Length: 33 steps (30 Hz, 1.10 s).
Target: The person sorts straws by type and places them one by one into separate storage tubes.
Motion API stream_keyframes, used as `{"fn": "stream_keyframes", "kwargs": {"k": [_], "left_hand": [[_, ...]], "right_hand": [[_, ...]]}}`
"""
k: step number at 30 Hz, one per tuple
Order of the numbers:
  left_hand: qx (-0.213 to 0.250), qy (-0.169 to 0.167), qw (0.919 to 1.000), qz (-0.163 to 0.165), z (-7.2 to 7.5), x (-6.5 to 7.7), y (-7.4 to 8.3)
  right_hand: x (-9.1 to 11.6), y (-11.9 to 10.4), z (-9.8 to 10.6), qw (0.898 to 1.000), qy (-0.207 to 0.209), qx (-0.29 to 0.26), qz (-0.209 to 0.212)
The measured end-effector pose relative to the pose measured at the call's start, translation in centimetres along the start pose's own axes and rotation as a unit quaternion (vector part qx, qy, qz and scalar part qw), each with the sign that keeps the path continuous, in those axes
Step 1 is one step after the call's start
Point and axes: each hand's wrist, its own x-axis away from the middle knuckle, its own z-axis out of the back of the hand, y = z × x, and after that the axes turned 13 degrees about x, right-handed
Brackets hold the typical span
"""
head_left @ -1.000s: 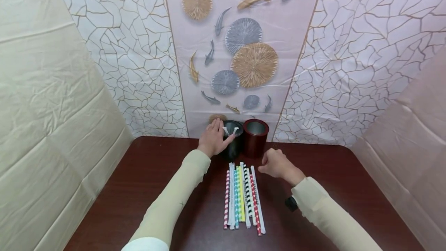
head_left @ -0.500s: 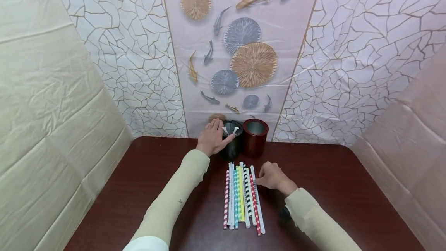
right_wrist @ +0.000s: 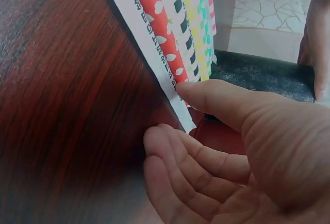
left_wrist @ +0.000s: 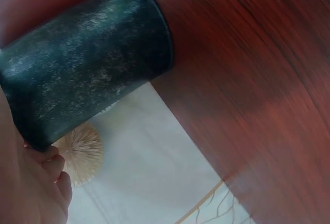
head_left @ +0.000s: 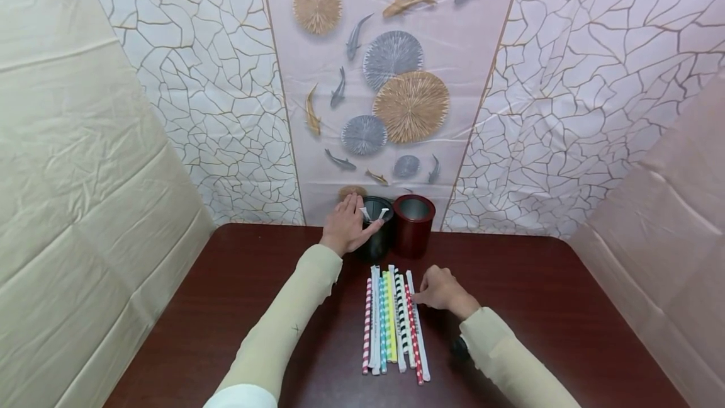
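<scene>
My left hand (head_left: 343, 225) grips the rim of a black cup (head_left: 378, 243), thumb across its front and fingers at its left side. Two white-tipped wrapped straws (head_left: 384, 213) stand in that cup. My right hand (head_left: 444, 292) is low at the right end of a row of straws. In the right wrist view its thumb (right_wrist: 214, 97) overlaps the upper part of the outermost white-wrapped straw (right_wrist: 149, 53), and its bent fingers (right_wrist: 170, 157) lie on the other side, with a gap between. Beside that straw lies a red straw with white hearts (right_wrist: 156, 17).
A dark red cup (head_left: 412, 238) stands against the black cup's right side. Several more straws, pink-striped (head_left: 367, 332), teal (head_left: 382, 326), yellow (head_left: 391, 332) and black-striped (head_left: 403, 313), lie side by side on the dark wooden table (head_left: 255, 257). A patterned cloth (head_left: 362, 99) hangs behind.
My right hand has come down and left from beside the red cup to the rightmost wrapped straw. The left hand has stayed at the black cup; the straws lie as before.
</scene>
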Motion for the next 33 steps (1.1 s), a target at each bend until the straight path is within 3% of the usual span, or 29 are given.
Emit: {"fn": "stream_keyframes", "kwargs": {"k": [11, 21, 33], "left_hand": [[-0.016, 0.01, 0.9998, -0.006, -0.1, 0.1, 0.0], [-0.018, 0.011, 0.9997, -0.007, -0.2, 0.4, 0.2], [-0.019, 0.019, 0.9996, -0.011, -0.3, 0.4, 0.2]], "right_hand": [[-0.5, -0.8, 0.2, 0.999, -0.028, -0.005, -0.026], [-0.5, -0.8, 0.2, 0.996, -0.056, -0.061, -0.042], [-1.4, -0.2, -0.7, 0.995, -0.052, -0.058, -0.065]]}}
